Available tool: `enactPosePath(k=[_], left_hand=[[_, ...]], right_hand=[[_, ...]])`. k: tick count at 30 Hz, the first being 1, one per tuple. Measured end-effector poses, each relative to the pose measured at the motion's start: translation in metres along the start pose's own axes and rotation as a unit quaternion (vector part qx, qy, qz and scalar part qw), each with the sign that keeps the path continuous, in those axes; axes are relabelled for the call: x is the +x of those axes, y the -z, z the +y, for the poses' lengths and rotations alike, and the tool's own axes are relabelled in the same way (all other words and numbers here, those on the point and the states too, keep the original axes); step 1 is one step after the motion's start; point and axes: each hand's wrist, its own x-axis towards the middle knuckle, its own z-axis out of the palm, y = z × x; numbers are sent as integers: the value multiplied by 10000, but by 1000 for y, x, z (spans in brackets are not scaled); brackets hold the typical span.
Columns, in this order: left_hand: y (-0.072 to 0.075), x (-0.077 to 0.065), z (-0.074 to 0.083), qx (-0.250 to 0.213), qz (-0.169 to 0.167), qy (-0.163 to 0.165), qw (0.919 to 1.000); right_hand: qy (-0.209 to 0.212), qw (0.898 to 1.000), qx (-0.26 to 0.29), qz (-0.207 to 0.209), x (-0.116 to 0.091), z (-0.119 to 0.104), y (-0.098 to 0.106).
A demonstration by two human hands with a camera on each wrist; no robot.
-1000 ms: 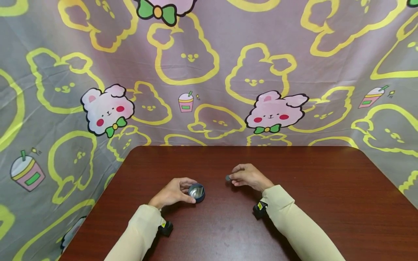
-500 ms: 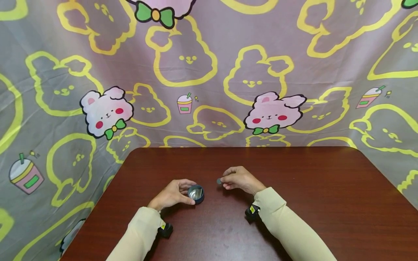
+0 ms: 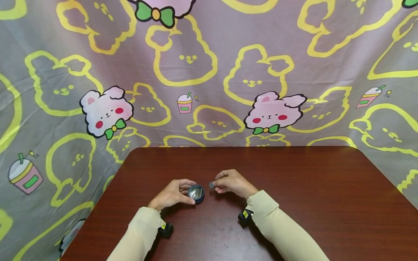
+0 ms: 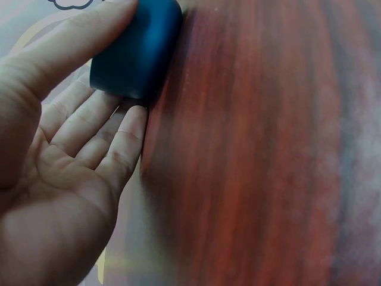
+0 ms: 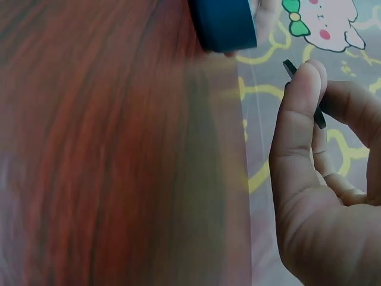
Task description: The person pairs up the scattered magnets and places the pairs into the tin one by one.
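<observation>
A short round dark-blue container (image 3: 201, 198) with a shiny silvery inside stands on the table, its open top facing up. My left hand (image 3: 173, 194) holds it from the left, thumb on the near side and fingers on the far side. The left wrist view shows the smooth blue wall (image 4: 140, 47) under the thumb. My right hand (image 3: 232, 183) pinches a small thin grey disc (image 3: 211, 185) between thumb and forefinger, just right of the container and apart from it. Edge-on in the right wrist view, the disc (image 5: 322, 121) looks dark. What it is made of cannot be told.
The reddish-brown wooden table (image 3: 310, 203) has rounded far corners. A patterned cloth (image 3: 209, 72) with cartoon rabbits hangs behind it and along both sides. Small black cameras (image 3: 166, 230) sit at both wrists, by the cream sleeves (image 3: 140, 226).
My right hand has moved left and slightly nearer with the disc, closing much of the gap to the container. The left hand and container have stayed in place.
</observation>
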Motion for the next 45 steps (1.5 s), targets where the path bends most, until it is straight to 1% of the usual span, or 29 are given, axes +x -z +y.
enactPosePath(k=[4,11,19,27,34,39,45], left_hand=[[0,0,0,-35,10,48,10000],[1,0,-2,-27,-24,23,10000],[0,0,1,-29,34,208,9998],[0,1,1,27,63,235,9997],[1,1,1,24,20,206,9998],[2,1,1,32,-62,59,10000],[2,1,0,-25,-49,9,10000]], right_hand=[[-1,10000,41,33,3,0,-9],[-21,10000,63,-22,6,-2,-21],[-79,9999,-122,20,10,-4,-33],[-86,9997,-242,52,11,-5,-39],[-67,9992,-392,13,12,-5,-46],[61,9979,-637,29,13,-5,-49],[170,9955,-924,107,13,-3,-53]])
